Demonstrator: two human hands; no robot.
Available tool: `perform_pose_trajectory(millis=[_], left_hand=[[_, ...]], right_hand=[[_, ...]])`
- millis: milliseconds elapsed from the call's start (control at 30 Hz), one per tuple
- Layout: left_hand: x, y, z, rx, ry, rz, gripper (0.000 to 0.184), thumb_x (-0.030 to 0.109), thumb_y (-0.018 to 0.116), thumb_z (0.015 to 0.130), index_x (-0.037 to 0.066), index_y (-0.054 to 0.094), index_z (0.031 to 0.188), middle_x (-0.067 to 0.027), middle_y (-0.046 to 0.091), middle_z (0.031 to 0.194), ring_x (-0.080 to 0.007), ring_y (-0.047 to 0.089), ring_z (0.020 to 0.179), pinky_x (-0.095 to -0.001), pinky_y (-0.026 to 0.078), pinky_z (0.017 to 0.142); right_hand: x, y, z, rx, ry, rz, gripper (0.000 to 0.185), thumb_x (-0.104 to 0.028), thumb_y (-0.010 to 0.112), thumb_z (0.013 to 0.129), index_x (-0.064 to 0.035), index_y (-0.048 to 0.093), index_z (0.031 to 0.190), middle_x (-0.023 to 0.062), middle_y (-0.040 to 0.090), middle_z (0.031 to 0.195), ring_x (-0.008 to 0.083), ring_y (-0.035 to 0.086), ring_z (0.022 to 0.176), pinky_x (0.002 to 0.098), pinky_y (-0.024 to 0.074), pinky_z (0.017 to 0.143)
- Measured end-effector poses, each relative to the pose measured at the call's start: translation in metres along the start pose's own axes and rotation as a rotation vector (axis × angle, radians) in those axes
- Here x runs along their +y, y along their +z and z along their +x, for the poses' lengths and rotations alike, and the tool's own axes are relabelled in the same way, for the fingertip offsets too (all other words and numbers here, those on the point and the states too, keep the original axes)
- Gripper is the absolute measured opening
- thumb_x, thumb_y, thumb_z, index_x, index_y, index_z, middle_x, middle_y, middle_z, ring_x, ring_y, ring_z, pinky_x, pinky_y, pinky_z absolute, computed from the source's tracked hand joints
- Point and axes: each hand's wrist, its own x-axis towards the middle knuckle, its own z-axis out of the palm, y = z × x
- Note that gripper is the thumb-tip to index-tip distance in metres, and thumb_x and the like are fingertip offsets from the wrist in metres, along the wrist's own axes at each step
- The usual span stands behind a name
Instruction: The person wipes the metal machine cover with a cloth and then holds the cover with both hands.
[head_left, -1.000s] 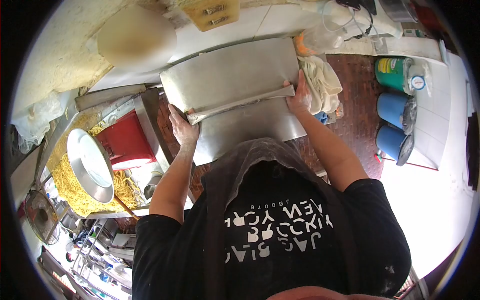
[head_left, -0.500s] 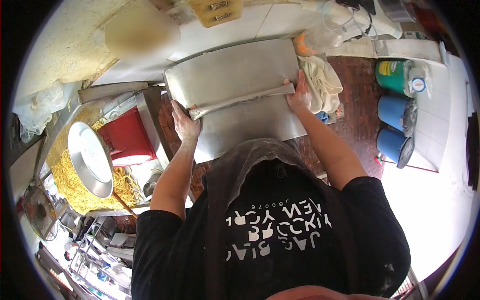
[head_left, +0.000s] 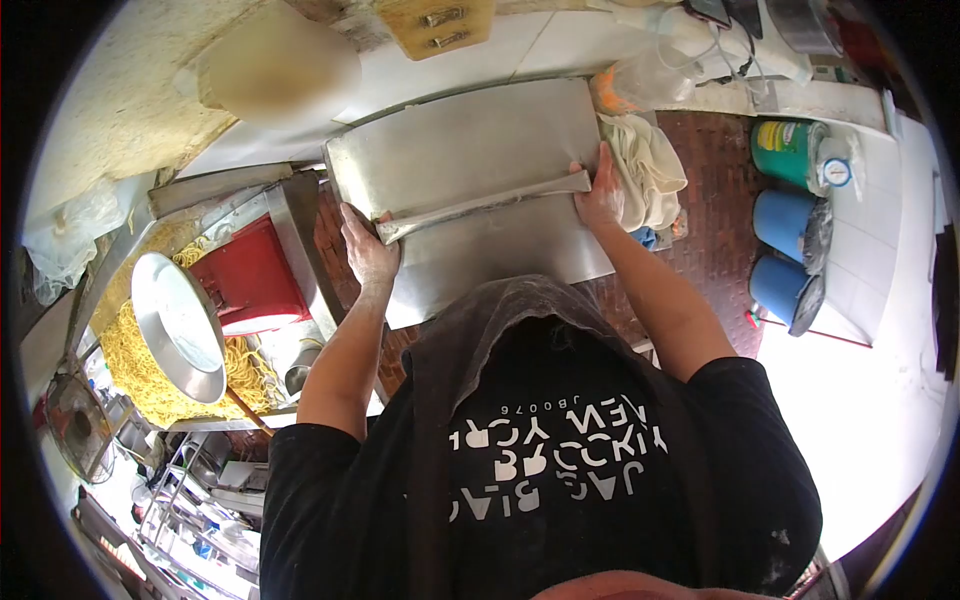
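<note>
A long, narrow pale-grey bar (head_left: 485,208) runs slantwise across a stainless-steel surface (head_left: 465,145). Its left end is in my left hand (head_left: 370,252), with the thumb at the end and the fingers pointing away along the steel's left edge. At the other end my right hand (head_left: 600,198) grips the bar, thumb inward and fingers along the outer side. Both hands look dusted with white powder. Whether the bar is a separate piece or part of the steel, I cannot tell. The undersides of both hands are hidden.
On the left are yellow noodles (head_left: 135,355), a metal bowl (head_left: 190,330) with a stick-like handle, and a red container (head_left: 250,275). Cream cloth (head_left: 645,170) lies beside my right hand. Blue bins (head_left: 780,222) and a green container (head_left: 787,150) stand farther right.
The view has shifted very slightly. Both hands keep the same hold at the bar's ends.
</note>
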Motion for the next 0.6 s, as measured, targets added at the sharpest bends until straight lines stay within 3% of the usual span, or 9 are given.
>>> perform_pose_trajectory(millis=[600], left_hand=[[0.0003,-0.0005,0.0007,-0.026,-0.022,0.001,0.097,0.044,0.071,0.093,-0.001,0.018,0.162,-0.0309,0.05,0.137,-0.0491,0.056,0.122,-0.0549,0.048,0.102]], right_hand=[[0.0012,-0.003,-0.0031,-0.018,-0.004,0.007,0.089,-0.059,0.06,0.097,-0.0102,0.024,0.162,0.0283,0.06,0.13,0.0462,0.06,0.118,0.0535,0.0505,0.098]])
